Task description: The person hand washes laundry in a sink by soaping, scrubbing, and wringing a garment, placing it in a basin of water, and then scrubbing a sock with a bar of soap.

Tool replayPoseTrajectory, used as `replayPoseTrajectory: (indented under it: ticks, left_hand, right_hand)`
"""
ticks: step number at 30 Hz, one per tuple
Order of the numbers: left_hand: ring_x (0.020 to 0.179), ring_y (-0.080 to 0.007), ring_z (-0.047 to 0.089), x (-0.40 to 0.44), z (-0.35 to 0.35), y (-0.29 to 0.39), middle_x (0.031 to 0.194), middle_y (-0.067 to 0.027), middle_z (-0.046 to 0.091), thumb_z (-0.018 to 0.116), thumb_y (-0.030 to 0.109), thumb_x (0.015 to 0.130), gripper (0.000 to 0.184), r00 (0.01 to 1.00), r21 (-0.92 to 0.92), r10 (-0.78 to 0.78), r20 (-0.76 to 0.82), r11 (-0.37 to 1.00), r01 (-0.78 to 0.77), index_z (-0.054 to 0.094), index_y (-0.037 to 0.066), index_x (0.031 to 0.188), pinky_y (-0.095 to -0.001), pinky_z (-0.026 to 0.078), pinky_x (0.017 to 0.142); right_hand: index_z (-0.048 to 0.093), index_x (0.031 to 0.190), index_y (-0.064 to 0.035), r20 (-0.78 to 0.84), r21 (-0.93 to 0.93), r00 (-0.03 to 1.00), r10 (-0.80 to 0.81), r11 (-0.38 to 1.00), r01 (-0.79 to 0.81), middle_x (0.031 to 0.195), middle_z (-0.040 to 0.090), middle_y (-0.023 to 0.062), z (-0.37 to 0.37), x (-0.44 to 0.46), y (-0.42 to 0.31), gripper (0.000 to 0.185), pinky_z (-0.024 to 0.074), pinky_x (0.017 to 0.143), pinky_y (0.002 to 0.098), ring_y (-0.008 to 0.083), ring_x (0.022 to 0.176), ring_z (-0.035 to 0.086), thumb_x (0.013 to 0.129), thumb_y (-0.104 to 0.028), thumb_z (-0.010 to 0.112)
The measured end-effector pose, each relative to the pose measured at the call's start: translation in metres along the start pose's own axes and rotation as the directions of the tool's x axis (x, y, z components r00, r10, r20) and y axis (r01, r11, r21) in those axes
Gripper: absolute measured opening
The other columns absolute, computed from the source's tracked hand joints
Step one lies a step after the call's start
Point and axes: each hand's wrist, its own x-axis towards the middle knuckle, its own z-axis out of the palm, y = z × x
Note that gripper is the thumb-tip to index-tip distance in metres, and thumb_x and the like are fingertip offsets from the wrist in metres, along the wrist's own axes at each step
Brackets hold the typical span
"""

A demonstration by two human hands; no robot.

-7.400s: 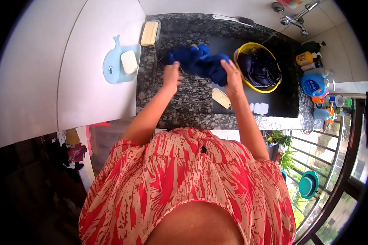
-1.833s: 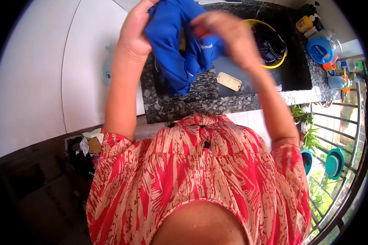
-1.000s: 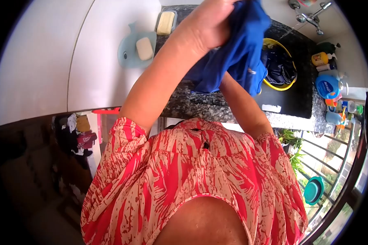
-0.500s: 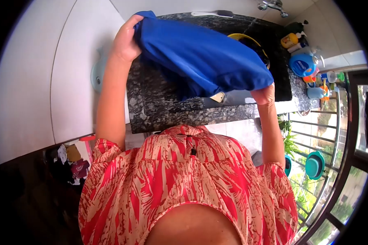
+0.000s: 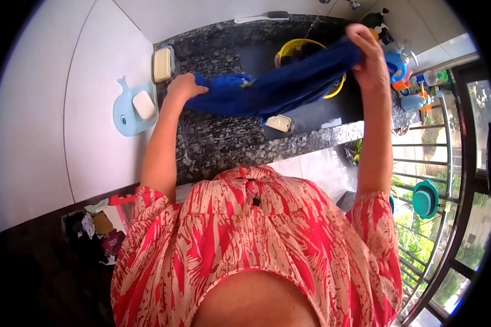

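Blue cloth (image 5: pixel 289 87) stretches between our two hands over the dark speckled tabletop (image 5: pixel 218 143), passing across our view of the yellow basin (image 5: pixel 337 90) and hiding its middle. Our left hand (image 5: pixel 186 87), left of the basin, is mostly closed, with thumb and fingers gripping one end; our right hand (image 5: pixel 367 57), to the basin's right, is curled closed on the other end. We see dark contents inside the basin and a pale bar (image 5: pixel 279 123) on its near side. Farther left of it are another pale bar (image 5: pixel 162 64) in a clear dish and a white bar (image 5: pixel 143 105) on a whale-shaped holder (image 5: pixel 124 113). Beyond it we have a white-handled brush (image 5: pixel 262 17), and to its right, a blue bottle (image 5: pixel 395 67).
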Motion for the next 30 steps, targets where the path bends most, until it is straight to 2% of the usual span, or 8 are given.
replayPoseTrajectory:
  ticks: [4, 9, 14, 18, 21, 24, 26, 30]
  left_hand:
    - [0.087, -0.032, 0.066, -0.042, -0.027, 0.034, 0.093, -0.0139, 0.069, 0.068, 0.047, 0.078, 0.041, 0.974, -0.064, 0.058, -0.221, 0.995, -0.074, 0.072, 0.008, 0.09, -0.0378, 0.052, 0.074]
    - [0.08, -0.0324, 0.065, -0.087, -0.036, 0.114, 0.086, -0.0133, 0.067, 0.068, 0.038, 0.084, 0.035, 0.66, -0.367, 0.325, -0.678, 0.627, -0.687, 0.068, 0.003, 0.089, -0.041, 0.05, 0.07]
    - [0.068, -0.0044, 0.042, -0.087, -0.045, 0.099, 0.073, 0.0054, 0.049, 0.058, 0.024, 0.096, 0.023, 0.87, -0.829, 0.193, -0.454, 0.266, -0.492, 0.061, 0.004, 0.087, -0.0223, 0.038, 0.062]
    - [0.071, -0.0011, 0.036, -0.078, -0.042, 0.092, 0.074, 0.0099, 0.043, 0.056, 0.027, 0.098, 0.025, 0.855, -0.873, 0.179, -0.487, -0.065, -0.483, 0.059, 0.007, 0.084, -0.0191, 0.032, 0.064]
    - [0.072, -0.0013, 0.034, -0.077, -0.041, 0.101, 0.076, 0.0098, 0.042, 0.057, 0.026, 0.098, 0.023, 0.902, -0.896, 0.092, -0.423, -0.19, -0.401, 0.058, 0.007, 0.084, -0.0189, 0.032, 0.064]
    - [0.072, -0.0015, 0.034, -0.071, -0.034, 0.095, 0.077, 0.0093, 0.042, 0.058, 0.025, 0.098, 0.022, 0.9, -0.898, 0.106, -0.423, -0.185, -0.4, 0.06, 0.007, 0.085, -0.0191, 0.031, 0.064]
    - [0.072, -0.0015, 0.034, -0.078, -0.038, 0.102, 0.077, 0.0091, 0.042, 0.057, 0.024, 0.098, 0.021, 0.892, -0.895, 0.121, -0.435, -0.163, -0.415, 0.061, 0.007, 0.086, -0.0192, 0.031, 0.063]
    - [0.071, -0.001, 0.035, -0.076, -0.029, 0.096, 0.076, 0.0092, 0.043, 0.058, 0.023, 0.097, 0.02, 0.89, -0.895, 0.094, -0.446, -0.054, -0.443, 0.061, 0.007, 0.086, -0.0191, 0.031, 0.062]
  right_hand:
    - [0.062, 0.096, -0.0151, 0.072, 0.091, 0.996, 0.046, 0.994, -0.052, 0.077, 0.057, -0.0104, 0.039, 0.01, 0.032, 0.006, 0.0268, 0.039, 0.0133, -0.0035, 0.056, 0.05, 0.09, -0.017, 0.063]
    - [0.065, 0.093, -0.0122, 0.134, 0.177, 0.99, 0.036, 0.982, -0.059, 0.079, 0.06, -0.0058, 0.095, 0.002, 0.027, 0.007, 0.0326, 0.044, 0.0158, 0.001, 0.061, 0.051, 0.087, -0.015, 0.066]
    - [0.067, 0.091, -0.0082, 0.074, -0.062, 0.991, -0.11, 0.992, 0.115, 0.081, 0.066, 0.0006, 0.092, 0.028, 0.04, 0.011, 0.0407, 0.054, 0.0198, 0.0066, 0.063, 0.057, 0.084, -0.016, 0.069]
    - [0.065, 0.096, -0.0014, 0.098, -0.688, 0.961, -0.26, 0.68, 0.254, 0.075, 0.068, 0.0101, 0.064, 0.041, 0.072, 0.025, 0.0485, 0.063, 0.0286, 0.0142, 0.067, 0.062, 0.082, -0.021, 0.071]
    - [0.064, 0.095, -0.0011, 0.054, -0.622, 0.825, -0.562, 0.628, 0.468, 0.076, 0.065, 0.008, 0.082, 0.013, 0.076, 0.023, 0.0491, 0.067, 0.0295, 0.0148, 0.071, 0.062, 0.086, -0.022, 0.067]
    - [0.062, 0.088, -0.0011, 0.17, -0.009, 0.962, -0.215, 0.975, 0.22, 0.086, 0.063, 0.0055, 0.113, -0.038, 0.086, 0.02, 0.047, 0.07, 0.0267, 0.0123, 0.075, 0.057, 0.093, -0.019, 0.056]
    - [0.06, 0.087, 0.0022, 0.229, -0.359, 0.973, 0.036, 0.932, 0.05, 0.079, 0.059, 0.0105, 0.12, -0.051, 0.13, 0.03, 0.0467, 0.072, 0.0303, 0.0185, 0.076, 0.056, 0.096, -0.026, 0.052]
    - [0.063, 0.099, 0.0022, 0.159, -0.453, 0.958, 0.24, 0.88, -0.145, 0.087, 0.063, 0.0169, 0.133, -0.053, 0.161, 0.042, 0.0454, 0.081, 0.0356, 0.0246, 0.087, 0.06, 0.096, -0.038, 0.051]
